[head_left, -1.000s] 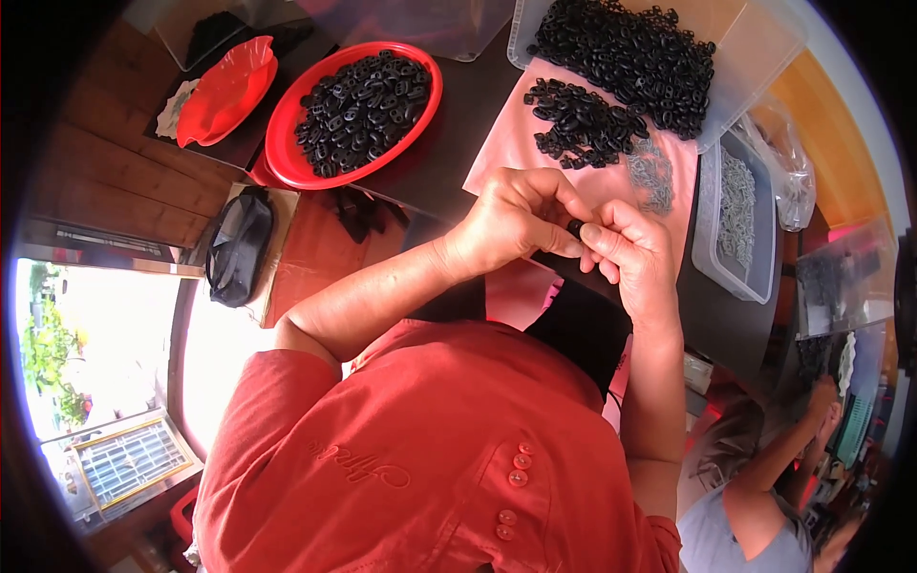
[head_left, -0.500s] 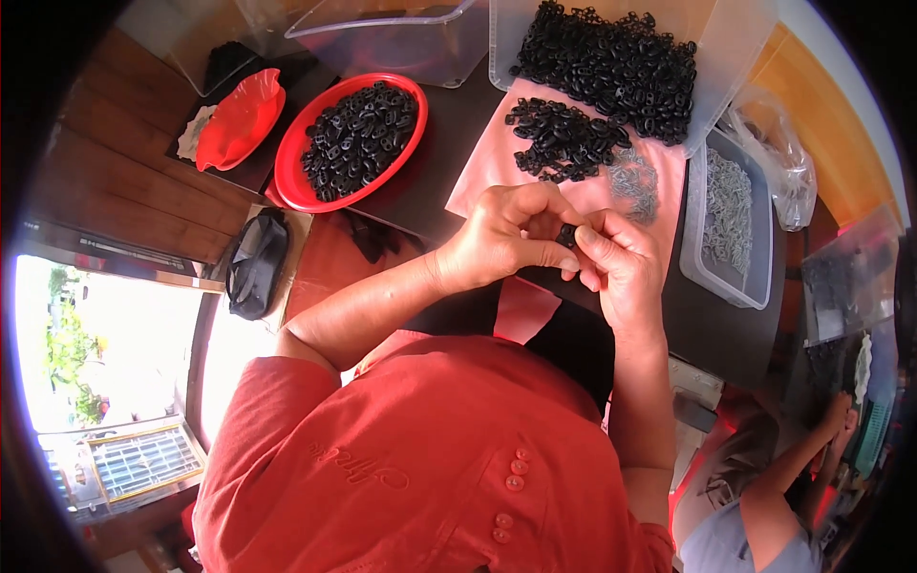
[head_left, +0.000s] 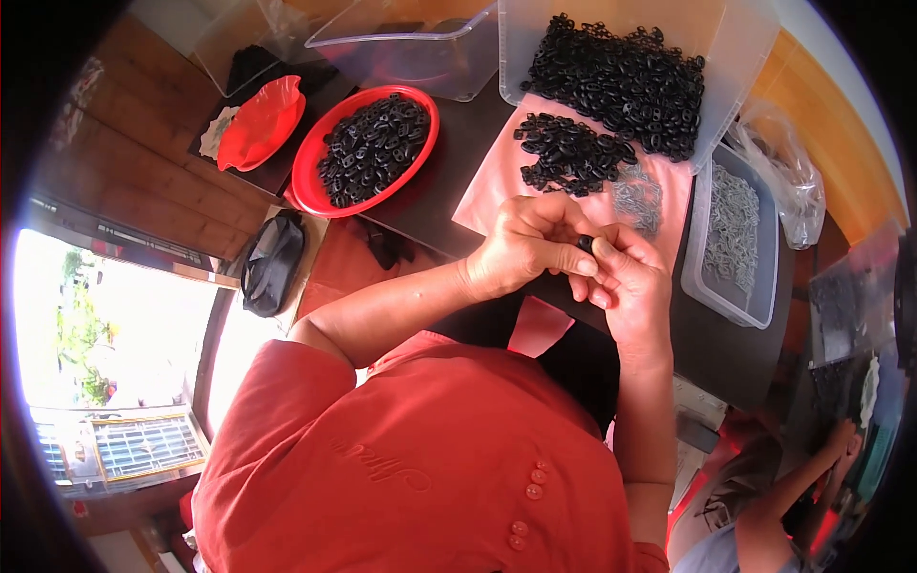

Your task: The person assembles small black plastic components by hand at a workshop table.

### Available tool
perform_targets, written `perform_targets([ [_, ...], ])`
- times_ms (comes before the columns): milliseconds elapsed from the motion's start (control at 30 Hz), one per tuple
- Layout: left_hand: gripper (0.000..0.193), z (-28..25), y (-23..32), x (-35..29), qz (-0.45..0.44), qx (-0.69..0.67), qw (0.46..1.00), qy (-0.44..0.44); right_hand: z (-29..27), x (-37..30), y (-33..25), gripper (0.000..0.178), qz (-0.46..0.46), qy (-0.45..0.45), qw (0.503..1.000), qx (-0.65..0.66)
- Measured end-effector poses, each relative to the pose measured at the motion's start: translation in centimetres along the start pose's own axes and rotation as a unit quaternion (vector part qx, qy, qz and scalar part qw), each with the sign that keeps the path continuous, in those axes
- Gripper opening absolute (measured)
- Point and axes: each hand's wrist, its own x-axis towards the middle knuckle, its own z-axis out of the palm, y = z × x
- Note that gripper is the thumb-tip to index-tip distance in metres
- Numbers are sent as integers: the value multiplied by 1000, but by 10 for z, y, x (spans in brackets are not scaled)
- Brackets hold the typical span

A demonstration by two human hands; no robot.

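Note:
Both my hands meet over the near edge of the table, in front of a pink cloth [head_left: 487,186]. Between their fingertips is a small black plastic piece [head_left: 586,244]. My left hand [head_left: 525,246] pinches it from the left with thumb and forefinger. From the right, my right hand [head_left: 630,277] presses thumb and fingers on the same piece. Fingers cover most of it. Just beyond them on the cloth lie a pile of black oval pieces [head_left: 573,153] and a small heap of thin metal pins or clips [head_left: 637,201].
A clear bin [head_left: 735,57] of black pieces stands behind the cloth. At right is a clear tray [head_left: 695,272] of metal parts beside a plastic bag [head_left: 798,196]. A red bowl [head_left: 304,181] of black pieces sits left. Another person's hands [head_left: 842,444] show at lower right.
The whole view has shifted slightly, so the things on the table appear lower and further right. The black piece has turned a little between my fingers; both hands still hold it.

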Motion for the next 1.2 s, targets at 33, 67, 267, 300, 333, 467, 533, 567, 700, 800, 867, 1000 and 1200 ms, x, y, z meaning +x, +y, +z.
perform_targets([
  [33, 18, 3, 5, 2, -4, -23, 1000, -6, 0, 1, -3, 18, 0, -15, 1000, 24],
  [67, 18, 4, 3, 3, -1, -25, 1000, -5, 0, 2, -5, 18, 0, -29, 998, 47],
  [267, 18, -3, 3, 1, -51, -137, 989, -1, 6, 5, 5, 21, 16, -17, 998, 58],
  [300, 18, -3, 3, 1, -47, -141, 989, -1, 6, 5, 6, 23, 19, -15, 998, 57],
  [333, 17, -3, 1, 0, -52, -171, 984, 11, 9, 5, 8, 23, 20, -14, 998, 53],
  [467, 13, -19, 18, -14, 14, -67, 996, 61, 20, 2, 19, 19, -72, 85, 991, -79],
  [533, 13, -55, 45, -18, 116, 223, 952, 175, 21, -3, 24, 16, -139, 129, 972, -141],
  [567, 14, -72, 68, -24, 55, 227, 949, 213, 17, -6, 23, 13, -206, 158, 927, -270],
  [700, 17, -164, 99, -29, 37, 347, 904, 245, 13, -9, 17, 16, -321, 168, 743, -562],
  [800, 22, -209, 89, -25, 78, 494, 850, 167, 20, -16, 18, 27, -314, 156, 665, -659],
  [867, 26, -189, 83, -16, 194, 669, 700, 156, 21, -23, 22, 28, -319, 118, 585, -736],
  [1000, 21, -109, 47, 16, 224, 579, 782, 60, 15, -32, 30, 23, -338, 116, 623, -696],
  [1200, 8, -25, -14, 68, 305, 533, 787, -63, 12, -35, 30, 22, -347, 124, 650, -664],
])
